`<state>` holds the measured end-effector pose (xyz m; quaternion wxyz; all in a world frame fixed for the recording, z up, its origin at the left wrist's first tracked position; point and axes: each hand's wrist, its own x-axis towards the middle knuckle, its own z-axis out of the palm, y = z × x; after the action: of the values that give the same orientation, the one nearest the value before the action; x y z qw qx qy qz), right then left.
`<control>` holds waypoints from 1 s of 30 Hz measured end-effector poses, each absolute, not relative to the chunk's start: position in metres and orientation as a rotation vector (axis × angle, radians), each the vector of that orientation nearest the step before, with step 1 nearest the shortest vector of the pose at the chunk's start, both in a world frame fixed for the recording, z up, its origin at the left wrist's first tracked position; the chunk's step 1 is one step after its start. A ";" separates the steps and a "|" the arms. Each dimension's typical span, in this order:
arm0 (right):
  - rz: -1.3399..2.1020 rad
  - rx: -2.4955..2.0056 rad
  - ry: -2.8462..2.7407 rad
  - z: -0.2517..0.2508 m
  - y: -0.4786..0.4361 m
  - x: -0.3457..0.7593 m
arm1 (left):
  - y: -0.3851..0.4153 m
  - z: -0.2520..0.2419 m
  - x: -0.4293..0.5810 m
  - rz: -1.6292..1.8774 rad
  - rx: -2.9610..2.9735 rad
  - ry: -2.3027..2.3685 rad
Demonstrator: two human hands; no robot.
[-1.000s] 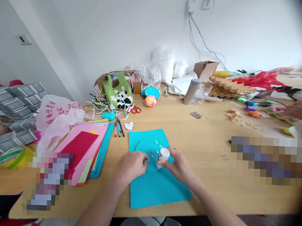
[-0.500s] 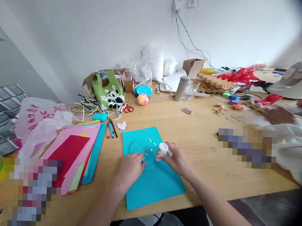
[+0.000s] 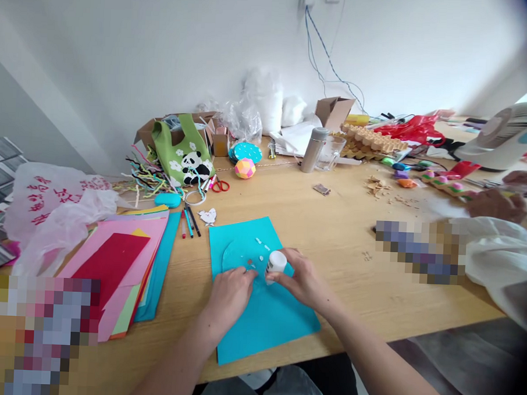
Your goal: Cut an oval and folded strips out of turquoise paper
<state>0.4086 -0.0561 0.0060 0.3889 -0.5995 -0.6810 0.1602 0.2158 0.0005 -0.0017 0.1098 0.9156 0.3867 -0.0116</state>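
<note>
In my right hand (image 3: 301, 278) is a small white glue stick (image 3: 277, 261) with dark print, pinched between thumb and fingers and tilted with its lower end down. Below it, a round blue piece (image 3: 231, 255) with small white marks lies on a larger blue sheet (image 3: 266, 331). My left hand (image 3: 230, 295) is pressed on the round piece's near side, with bent fingers and the thumb against them. The fingertips of both hands are close together. Part of the round piece is hidden under them.
Coloured paper sheets (image 3: 112, 255), pens (image 3: 191, 220) and a white paper scrap (image 3: 207, 216) lie to the left. Behind are a green panda bag (image 3: 178, 153), red scissors (image 3: 221, 186), a patterned ball (image 3: 245, 168) and a flask (image 3: 314, 150). Another person's hand (image 3: 497, 203) works at right.
My right hand has moved the glue stick slightly left, closer to my left hand. My left hand stays on the round piece. The view has shifted a little.
</note>
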 end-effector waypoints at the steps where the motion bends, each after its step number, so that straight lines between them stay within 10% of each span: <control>1: 0.400 -1.532 -1.718 0.005 -0.054 0.411 | 0.001 -0.002 0.216 -0.035 2.690 1.131; 30: 0.303 -1.618 -1.546 -0.004 -0.013 0.432 | 0.000 -0.002 0.217 -0.092 2.682 1.105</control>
<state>0.4320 -0.0133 -0.0037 0.4274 -0.6478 -0.6189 0.1212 0.2172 0.0000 -0.0020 0.1192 0.9175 0.3781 -0.0314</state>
